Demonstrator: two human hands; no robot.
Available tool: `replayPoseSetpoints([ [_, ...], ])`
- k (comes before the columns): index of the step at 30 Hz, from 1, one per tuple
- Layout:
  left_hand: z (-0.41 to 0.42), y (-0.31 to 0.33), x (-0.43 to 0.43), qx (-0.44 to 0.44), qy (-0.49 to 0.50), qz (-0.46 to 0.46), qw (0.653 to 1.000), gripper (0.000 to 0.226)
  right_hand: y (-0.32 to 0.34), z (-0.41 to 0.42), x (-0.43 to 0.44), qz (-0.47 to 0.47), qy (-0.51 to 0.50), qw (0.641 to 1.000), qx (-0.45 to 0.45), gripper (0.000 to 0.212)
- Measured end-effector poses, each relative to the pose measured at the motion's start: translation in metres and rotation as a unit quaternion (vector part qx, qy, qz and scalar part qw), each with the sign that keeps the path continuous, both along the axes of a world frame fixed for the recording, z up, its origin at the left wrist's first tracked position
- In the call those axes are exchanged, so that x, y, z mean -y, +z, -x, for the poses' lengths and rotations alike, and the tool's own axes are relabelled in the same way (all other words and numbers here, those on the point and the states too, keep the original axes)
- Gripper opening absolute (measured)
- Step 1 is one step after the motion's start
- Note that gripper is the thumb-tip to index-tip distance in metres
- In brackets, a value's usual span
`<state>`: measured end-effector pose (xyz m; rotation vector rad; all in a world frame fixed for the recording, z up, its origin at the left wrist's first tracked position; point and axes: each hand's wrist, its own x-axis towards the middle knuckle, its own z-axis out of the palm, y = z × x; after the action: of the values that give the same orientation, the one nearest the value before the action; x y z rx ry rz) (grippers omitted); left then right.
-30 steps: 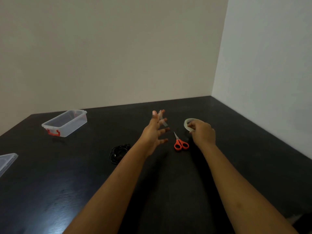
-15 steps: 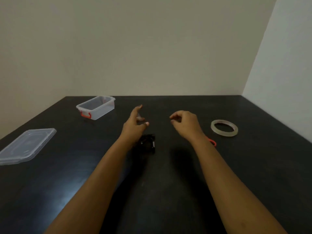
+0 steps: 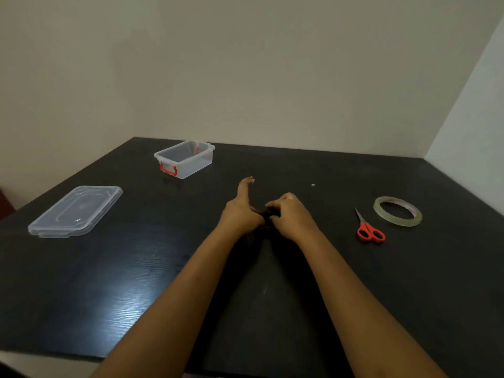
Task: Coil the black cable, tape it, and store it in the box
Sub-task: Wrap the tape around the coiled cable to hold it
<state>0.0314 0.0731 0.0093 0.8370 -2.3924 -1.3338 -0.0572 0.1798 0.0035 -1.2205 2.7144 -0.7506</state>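
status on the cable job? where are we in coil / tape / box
Coiling looks done: the black cable is a small bundle, mostly hidden between both hands. In hand: left hand and right hand close on it, apparently taping; no strip is visible. The tape roll and scissors lie set down at right. Left: storing. The box holds no cable, and its lid lies off.

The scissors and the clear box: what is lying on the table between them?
In the head view, both hands, left and right, lie between the scissors and the clear box, closed on the black cable. Otherwise the table is bare there.
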Motion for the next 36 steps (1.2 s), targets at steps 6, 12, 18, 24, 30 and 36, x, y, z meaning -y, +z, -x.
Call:
replayPoseSetpoints([
  [6, 0.011, -0.003, 0.002, -0.028, 0.008, 0.031, 0.999, 0.092, -0.002, 0.002, 0.003, -0.003, 0.039, 0.998, -0.052, 0.027],
  [12, 0.017, -0.011, 0.004, -0.059, -0.016, 0.031, 0.998, 0.092, -0.003, 0.002, 0.002, 0.009, 0.032, 0.997, -0.075, 0.022],
  [18, 0.014, -0.015, 0.002, -0.113, -0.045, 0.119, 0.986, 0.087, 0.001, 0.002, 0.003, -0.045, 0.023, 0.992, -0.118, 0.020],
  [24, 0.009, -0.016, -0.002, -0.171, -0.024, 0.081, 0.982, 0.082, -0.006, -0.006, 0.000, -0.026, 0.013, 0.983, -0.182, 0.016],
  [30, 0.006, -0.014, -0.006, -0.172, -0.063, -0.138, 0.973, 0.074, -0.004, -0.007, -0.004, 0.033, -0.016, 0.983, -0.180, 0.022],
  [36, 0.007, -0.011, -0.014, -0.234, -0.143, -0.266, 0.924, 0.057, -0.007, -0.003, -0.004, 0.055, -0.031, 0.986, -0.152, 0.021],
])
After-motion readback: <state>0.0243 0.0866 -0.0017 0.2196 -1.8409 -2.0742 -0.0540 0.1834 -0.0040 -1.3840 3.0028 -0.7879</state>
